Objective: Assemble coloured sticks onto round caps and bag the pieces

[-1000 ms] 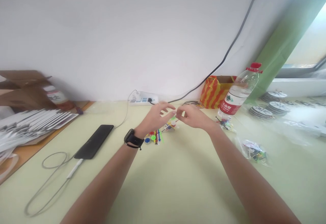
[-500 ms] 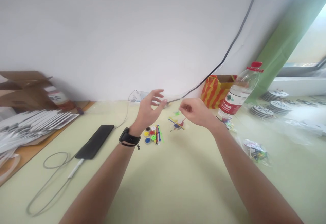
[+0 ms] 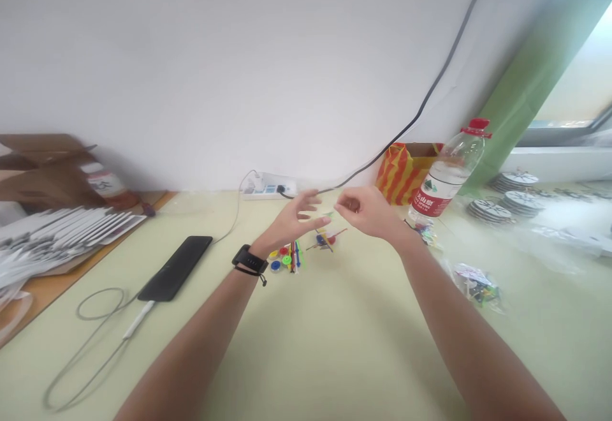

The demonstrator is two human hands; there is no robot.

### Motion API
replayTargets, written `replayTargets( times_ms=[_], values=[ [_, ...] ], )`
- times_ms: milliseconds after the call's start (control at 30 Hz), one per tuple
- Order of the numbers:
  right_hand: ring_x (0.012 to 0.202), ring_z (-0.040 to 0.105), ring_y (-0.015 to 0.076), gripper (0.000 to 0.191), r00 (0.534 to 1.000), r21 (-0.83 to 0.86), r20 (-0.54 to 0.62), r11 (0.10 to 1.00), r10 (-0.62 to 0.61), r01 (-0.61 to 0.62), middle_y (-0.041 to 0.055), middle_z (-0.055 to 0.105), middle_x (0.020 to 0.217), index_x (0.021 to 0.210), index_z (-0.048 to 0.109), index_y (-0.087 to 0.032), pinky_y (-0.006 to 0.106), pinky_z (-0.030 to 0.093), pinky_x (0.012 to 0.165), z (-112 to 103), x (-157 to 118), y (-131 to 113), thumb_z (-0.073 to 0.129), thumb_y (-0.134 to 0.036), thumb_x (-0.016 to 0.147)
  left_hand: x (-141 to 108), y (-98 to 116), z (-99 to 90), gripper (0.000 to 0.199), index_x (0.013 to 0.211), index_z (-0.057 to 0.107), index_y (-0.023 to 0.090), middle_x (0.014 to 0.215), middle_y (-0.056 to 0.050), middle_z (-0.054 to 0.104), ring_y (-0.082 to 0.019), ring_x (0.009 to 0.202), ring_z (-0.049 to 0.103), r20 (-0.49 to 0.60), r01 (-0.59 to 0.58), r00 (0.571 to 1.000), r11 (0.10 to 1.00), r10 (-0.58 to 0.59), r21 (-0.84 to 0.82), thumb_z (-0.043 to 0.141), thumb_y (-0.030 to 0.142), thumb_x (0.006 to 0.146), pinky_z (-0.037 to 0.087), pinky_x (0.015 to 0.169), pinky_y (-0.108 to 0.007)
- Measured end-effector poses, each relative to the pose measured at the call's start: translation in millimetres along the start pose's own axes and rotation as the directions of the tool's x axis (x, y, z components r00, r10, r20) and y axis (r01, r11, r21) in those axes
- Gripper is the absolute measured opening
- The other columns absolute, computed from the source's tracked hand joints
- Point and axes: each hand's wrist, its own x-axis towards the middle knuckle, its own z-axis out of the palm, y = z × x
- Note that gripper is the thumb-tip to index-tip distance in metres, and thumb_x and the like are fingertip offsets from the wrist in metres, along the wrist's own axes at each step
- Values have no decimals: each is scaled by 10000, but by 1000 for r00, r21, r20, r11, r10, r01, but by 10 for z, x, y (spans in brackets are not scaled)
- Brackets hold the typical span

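Note:
My left hand (image 3: 296, 218), wearing a black watch (image 3: 248, 258) on its wrist, is open with fingers apart above the table and holds nothing. Facing it, my right hand (image 3: 367, 212) is closed in a pinch; anything between its fingertips is too small to make out. Below and between them lies a small loose pile of thin coloured plastic pieces (image 3: 326, 240), blue, yellow and red. Round coloured discs (image 3: 276, 266) are partly covered by my left wrist. Beside the discs, thin plastic sticks (image 3: 295, 258) in red, blue and green stand in a row.
A white power strip (image 3: 268, 187) rests against the wall. On the left lie a black phone (image 3: 175, 268) and its cable. To the right are a water bottle (image 3: 440, 182), a striped bag (image 3: 396, 172), a bag of small parts (image 3: 478, 284) and stacked discs (image 3: 490, 210).
My left hand has moved right and slightly down, toward my right hand, uncovering the power strip. My right hand stays nearly in place, still pinched.

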Motion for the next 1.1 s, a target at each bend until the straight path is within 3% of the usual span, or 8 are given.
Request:
replayTargets(
  times_ms=[200, 400, 533, 667, 933, 1100],
  values=[
    [623, 570, 144, 137, 1000, 68, 5, 998, -14, 14, 6, 660, 704, 804, 655, -191, 260, 389, 575, -58, 8, -6, 586, -254, 904, 59, 5, 2, 488, 1285, 641, 235, 1293, -123, 678, -292, 1196, 632, -92, -53, 994, 998, 51, -16, 718, 492, 877, 547, 964, -434],
    [571, 579, 137, 138, 997, 47, 76, 998, 31, -34, 8, 693, 732, 870, 703, -200, 264, 390, 562, -99, -6, -60, 623, -308, 901, 115, -43, 54, 327, 944, 719, 174, 955, -95, 766, -238, 923, 716, -221, -127, 968, 992, 119, -22, 719, 494, 876, 565, 862, -379],
    [538, 648, 135, 211, 966, 177, 246, 976, 82, -128, 29, 748, 929, 1003, 736, -217, 257, 419, 500, -88, -19, -57, 646, -381, 905, 99, 15, 102, 293, 935, 662, 189, 999, -88, 773, -239, 949, 733, -202, -137, 974, 978, 105, -155, 694, 478, 904, 581, 822, -368],
    [536, 677, 136, 248, 960, 223, 270, 965, 74, -137, 42, 731, 1183, 1087, 753, -249, 281, 486, 508, -68, -20, -30, 697, -373, 879, 62, 121, 172, 286, 934, 661, 196, 1000, -84, 777, -246, 904, 746, -184, -119, 980, 972, 82, -203, 696, 479, 905, 604, 768, -372],
    [430, 606, 97, 179, 894, 158, 441, 974, 75, -160, 36, 757, 1023, 958, 804, -235, 270, 468, 445, -89, -32, -29, 712, -360, 869, 30, 187, 270, 307, 951, 668, 185, 1063, -90, 769, -233, 885, 746, -168, -102, 984, 960, 60, -259, 699, 486, 902, 629, 794, -400],
    [430, 574, 108, 222, 869, 111, 488, 981, 83, -156, 26, 730, 792, 862, 788, -211, 252, 407, 401, -100, -37, -28, 637, -367, 910, 17, 196, 302, 291, 944, 670, 192, 1099, -92, 761, -264, 1087, 709, -171, -119, 982, 963, 78, -241, 702, 478, 903, 589, 943, -428]
  ],
)
